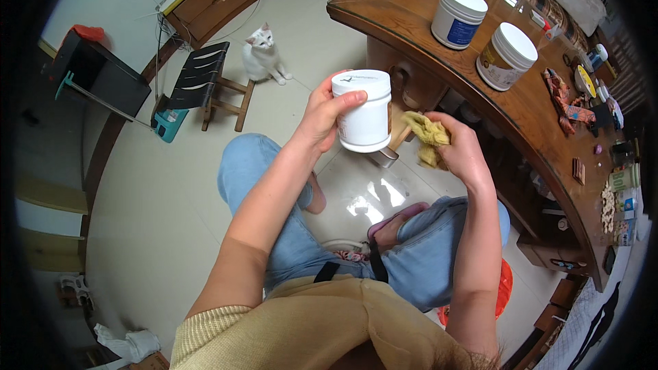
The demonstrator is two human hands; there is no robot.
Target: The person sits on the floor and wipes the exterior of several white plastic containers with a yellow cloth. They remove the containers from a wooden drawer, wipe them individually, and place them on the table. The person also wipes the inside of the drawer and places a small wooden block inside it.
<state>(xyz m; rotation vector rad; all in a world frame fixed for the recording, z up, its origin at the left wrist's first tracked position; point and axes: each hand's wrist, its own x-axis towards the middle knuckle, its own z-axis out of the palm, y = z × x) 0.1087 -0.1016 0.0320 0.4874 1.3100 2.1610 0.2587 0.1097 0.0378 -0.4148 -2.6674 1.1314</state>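
The left hand (pixel 322 113) is gripping a white jar (pixel 363 111) upright above the knees, fingers wrapped round its lid end. The right hand (pixel 460 147), at its three o'clock, is clutching a bunched yellow cloth (pixel 426 133) just beside the jar's wall. Wiping well probably calls for turning the jar steadily while pressing the cloth flat.

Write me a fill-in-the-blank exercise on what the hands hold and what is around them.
1. The left hand holds a white ____.
2. The right hand grips a yellow ____.
3. On the wooden table stand ____ more white jars.
4. A white ____ sits on the floor by a stool.

Missing words: jar; cloth; two; cat.
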